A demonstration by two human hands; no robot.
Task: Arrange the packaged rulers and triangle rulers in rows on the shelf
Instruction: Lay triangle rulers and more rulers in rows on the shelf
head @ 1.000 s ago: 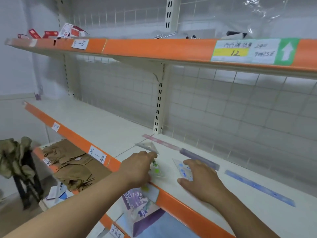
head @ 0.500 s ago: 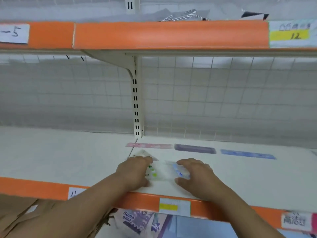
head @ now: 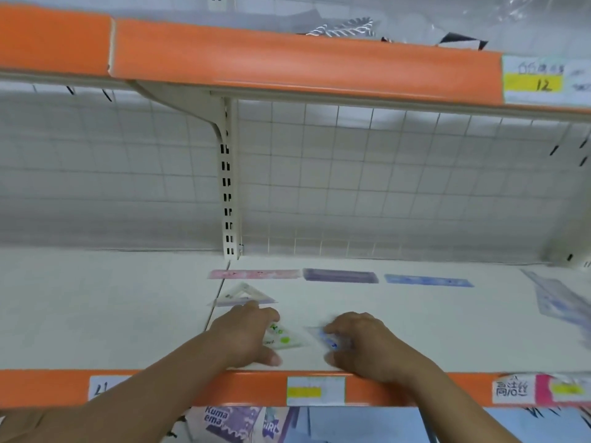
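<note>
Clear plastic packaging encloses the green-marked triangle ruler, which lies flat on the shelf near its front edge. Just beside it, to the right, lies the blue-marked triangle ruler, also flat; the two packages are close, and whether they touch cannot be determined.

Key relation: each triangle ruler lies directly under the fingers of the nearer hand, so no reach is needed. Any coming adjustment is judged to be a short slide along the shelf surface. The row direction runs left to right, parallel to the orange front rail.

Hand pose:
- Left hand: palm down, fingers bent over the left part of the green-marked triangle ruler, thumb toward the rail. Whether it grips or only presses cannot be told.
- Right hand: palm down, fingertips on top of the blue-marked triangle ruler, thumb set apart on the near side. A closed pinch cannot be confirmed.

Reference positions: a third triangle ruler lies just behind the left hand. Farther back, the pink ruler, purple ruler and blue ruler form one row, end to end, long axes parallel to the rail.
</note>
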